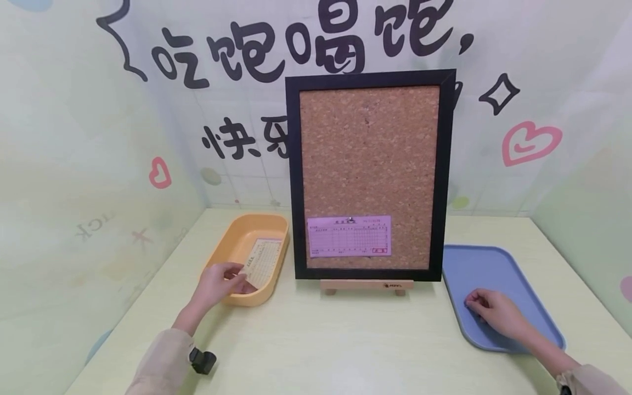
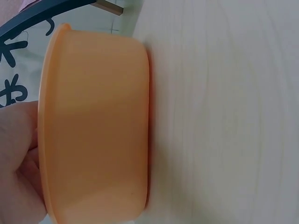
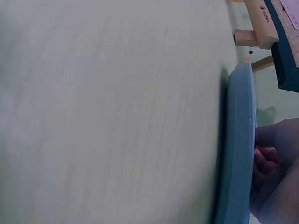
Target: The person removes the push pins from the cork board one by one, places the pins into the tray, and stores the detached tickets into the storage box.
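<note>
In the head view, my left hand (image 1: 223, 282) reaches over the near left rim of an orange basket (image 1: 249, 219). Its thumb and fingers pinch the near left edge of a pale printed receipt slip (image 1: 266, 258) lying inside. The basket wall (image 2: 93, 126) hides most of that hand in the left wrist view. My right hand (image 1: 498, 314) is over a blue tray (image 1: 486, 263), fingers curled and fingertips together near the tray's left side. Whether something small is between them is hidden. A purple receipt slip (image 1: 348, 241) hangs low on the cork board (image 1: 370, 153), with a small pin (image 1: 351, 219) at its top.
The black-framed board stands upright on a wooden stand (image 1: 366, 285), between basket and tray. A pale table (image 1: 355, 340) bears everything. Behind it hangs a printed backdrop (image 1: 237, 181) with dark characters and hearts. A black wrist camera (image 1: 203, 361) sits on my left sleeve.
</note>
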Motion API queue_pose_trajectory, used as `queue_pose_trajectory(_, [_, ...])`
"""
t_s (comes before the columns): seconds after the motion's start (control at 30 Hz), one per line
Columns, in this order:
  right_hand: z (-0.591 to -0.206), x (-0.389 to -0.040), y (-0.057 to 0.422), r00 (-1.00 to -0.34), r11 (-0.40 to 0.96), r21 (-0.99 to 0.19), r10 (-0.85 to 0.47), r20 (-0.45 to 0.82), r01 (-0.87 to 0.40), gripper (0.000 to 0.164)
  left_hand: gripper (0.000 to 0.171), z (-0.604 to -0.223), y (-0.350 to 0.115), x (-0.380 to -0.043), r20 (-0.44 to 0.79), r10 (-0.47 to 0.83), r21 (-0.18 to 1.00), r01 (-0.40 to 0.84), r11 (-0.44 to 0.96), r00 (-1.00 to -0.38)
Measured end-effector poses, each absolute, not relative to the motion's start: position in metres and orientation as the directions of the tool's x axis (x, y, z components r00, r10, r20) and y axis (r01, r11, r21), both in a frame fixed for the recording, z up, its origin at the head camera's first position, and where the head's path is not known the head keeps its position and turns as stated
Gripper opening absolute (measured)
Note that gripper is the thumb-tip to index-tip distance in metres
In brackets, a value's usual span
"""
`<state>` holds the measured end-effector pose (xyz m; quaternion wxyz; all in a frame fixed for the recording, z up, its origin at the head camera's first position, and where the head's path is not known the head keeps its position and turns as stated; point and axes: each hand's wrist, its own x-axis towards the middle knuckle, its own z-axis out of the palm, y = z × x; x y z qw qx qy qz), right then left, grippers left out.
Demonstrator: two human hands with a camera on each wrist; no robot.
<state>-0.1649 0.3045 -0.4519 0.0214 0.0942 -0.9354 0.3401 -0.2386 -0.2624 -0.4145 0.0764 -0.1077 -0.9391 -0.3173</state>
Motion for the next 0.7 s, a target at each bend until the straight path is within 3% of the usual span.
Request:
queue_pose_trajectory(0.4, [-0.453,-0.167,0.306,-0.98,0.719,-0.666,-0.158,0.12,-0.198,0.006,0.024,-0.411,-0.272,-0.23,0.254,0.158,0.546,0.276,0.791,-0.954])
queue_pose_trajectory(0.7, [-0.448,-0.17,0.303,-0.961,0.735,-0.619,-0.198,0.194,-0.276,0.005,0.026,-0.409,-0.266,-0.232,0.251,0.164,0.557,0.281,0.782,-0.954])
